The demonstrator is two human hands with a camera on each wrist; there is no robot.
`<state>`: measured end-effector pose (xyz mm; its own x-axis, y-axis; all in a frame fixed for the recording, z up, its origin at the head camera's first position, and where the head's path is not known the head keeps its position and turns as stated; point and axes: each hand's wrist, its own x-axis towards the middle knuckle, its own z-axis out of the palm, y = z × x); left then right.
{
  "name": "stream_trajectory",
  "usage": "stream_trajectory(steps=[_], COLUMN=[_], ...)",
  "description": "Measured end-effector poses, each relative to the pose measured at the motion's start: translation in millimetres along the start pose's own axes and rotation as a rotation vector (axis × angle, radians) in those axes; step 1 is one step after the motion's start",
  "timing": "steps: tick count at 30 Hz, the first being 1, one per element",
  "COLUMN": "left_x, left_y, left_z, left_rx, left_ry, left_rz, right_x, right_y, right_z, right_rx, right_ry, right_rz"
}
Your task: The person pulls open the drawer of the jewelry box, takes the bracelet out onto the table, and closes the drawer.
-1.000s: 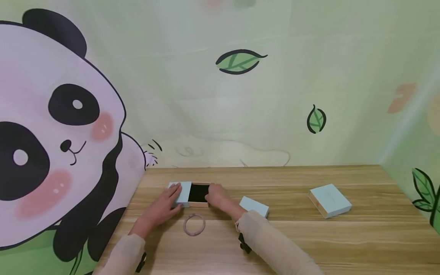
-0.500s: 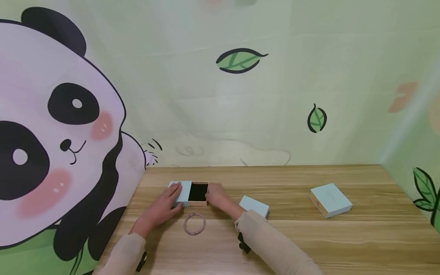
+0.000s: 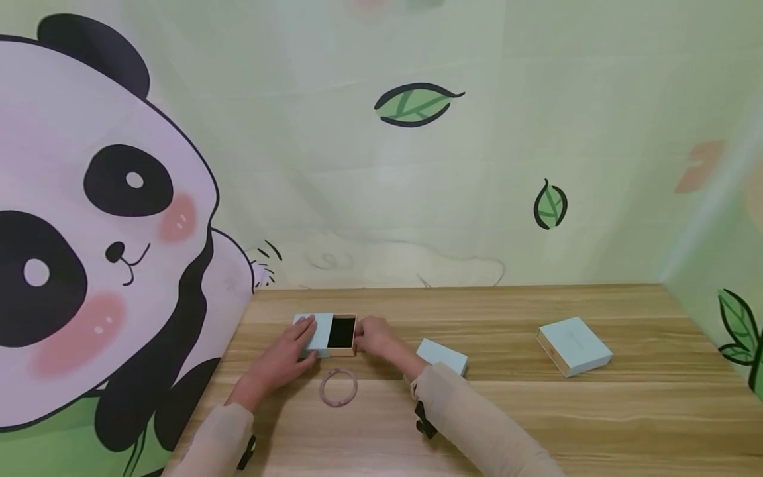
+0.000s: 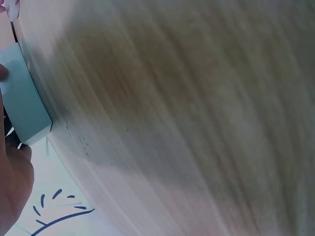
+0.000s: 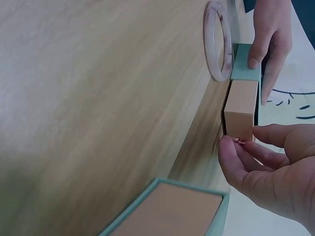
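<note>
A light-blue slide-out box stands toward the left of the table. Its sleeve (image 3: pixel 322 328) lies under my left hand (image 3: pixel 286 358), which grips it, the thumb on the front side. From the sleeve's right end sticks the drawer (image 3: pixel 342 332), peach outside and black inside. My right hand (image 3: pixel 378 338) holds the drawer's outer end with its fingertips. A small pink ribbon tab (image 5: pixel 239 141) shows between those fingertips in the right wrist view. In front of the box lies a pale pinkish bangle (image 3: pixel 323 391), touched by neither hand.
A second light-blue box (image 3: pixel 442 356) lies beside the right forearm, partly covered by the sleeve cuff. Farther right stands a third box (image 3: pixel 575 344). Behind the wooden table (image 3: pixel 507 424) hangs a cloth backdrop (image 3: pixel 417 199) with a panda and leaves.
The drawer has slid left, a little deeper into its sleeve, and less black lining shows. My right fingers have shifted to its outer end. The left hand and bangle stay put.
</note>
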<state>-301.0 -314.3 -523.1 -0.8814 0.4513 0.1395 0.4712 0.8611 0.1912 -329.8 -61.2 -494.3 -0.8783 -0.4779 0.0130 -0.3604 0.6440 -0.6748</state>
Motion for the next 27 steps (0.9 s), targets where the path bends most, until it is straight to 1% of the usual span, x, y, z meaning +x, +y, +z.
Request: stream_trajectory(steps=[4,9,11,13,15,16,20,22,23,27], left_x=[0.5,2.9,3.4,3.2,2.5,2.4,2.1,2.2,2.1,2.3], left_y=[1.6,3.6,4.3,4.3,4.5,4.5,4.8,4.9,4.8,3.5], left_z=[2.5,2.5,1.3,0.7,0.4,0.4,0.3,0.2,0.1,0.1], left_rx=[0.006,-0.009,-0.016,-0.013,-0.01,-0.008,-0.007,-0.008,-0.013,-0.025], left_ry=[-0.002,0.008,0.009,0.01,0.011,0.01,0.018,0.02,0.024,0.027], left_rz=[0.006,-0.002,-0.009,-0.012,-0.014,-0.017,-0.013,-0.011,-0.009,-0.004], right_x=[0,3,5,6,7,10,9,9,6,4], right_y=[0,-3,-5,-6,-8,-3,-9,-11,-18,-23], right_z=[6.1,11.8,13.1,14.0,14.3,18.7,19.1,19.9,15.9,17.2], right_rx=[-0.013,-0.028,-0.018,-0.006,0.0,-0.013,-0.031,-0.035,-0.037,-0.091], right_ry=[-0.014,-0.01,-0.016,-0.025,-0.056,-0.055,-0.098,-0.097,-0.109,-0.111], right_rz=[-0.025,-0.022,-0.018,-0.027,-0.029,-0.056,-0.065,-0.064,-0.044,-0.037])
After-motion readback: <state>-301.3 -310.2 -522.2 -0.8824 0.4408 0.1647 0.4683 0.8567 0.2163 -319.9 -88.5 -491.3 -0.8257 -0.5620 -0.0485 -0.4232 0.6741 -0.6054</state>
